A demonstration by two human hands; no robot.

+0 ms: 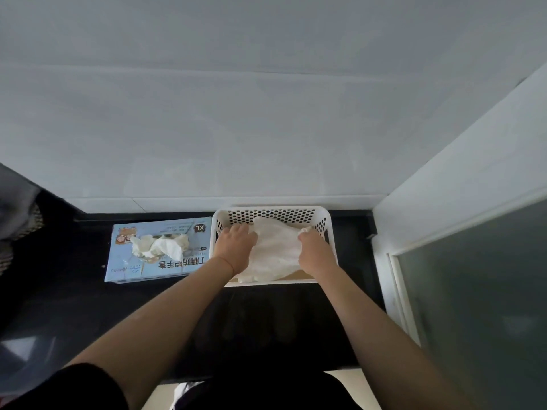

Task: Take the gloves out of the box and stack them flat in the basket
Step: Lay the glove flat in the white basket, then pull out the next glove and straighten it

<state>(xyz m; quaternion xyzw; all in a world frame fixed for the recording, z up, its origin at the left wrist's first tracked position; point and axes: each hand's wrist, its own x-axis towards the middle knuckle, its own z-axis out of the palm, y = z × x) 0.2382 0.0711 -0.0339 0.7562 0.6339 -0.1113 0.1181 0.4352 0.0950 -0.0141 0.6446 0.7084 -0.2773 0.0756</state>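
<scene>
A white perforated basket (pixel 270 213) stands on the black counter, against the back wall. White gloves (pixel 276 253) lie spread inside it. My left hand (pixel 235 245) rests on the left side of the top glove with its fingers laid forward. My right hand (pixel 315 250) pinches the glove's right edge, a bit of white showing at my fingertips. To the left of the basket lies a light blue glove box (pixel 124 258) marked XL. Crumpled white gloves (pixel 164 245) stick out of its top opening.
The black counter (pixel 281 321) runs from the left edge to a white wall and frosted glass door frame (pixel 393 276) on the right. A grey cloth and woven item (pixel 20 220) sit at the far left. A pale wall rises behind the basket.
</scene>
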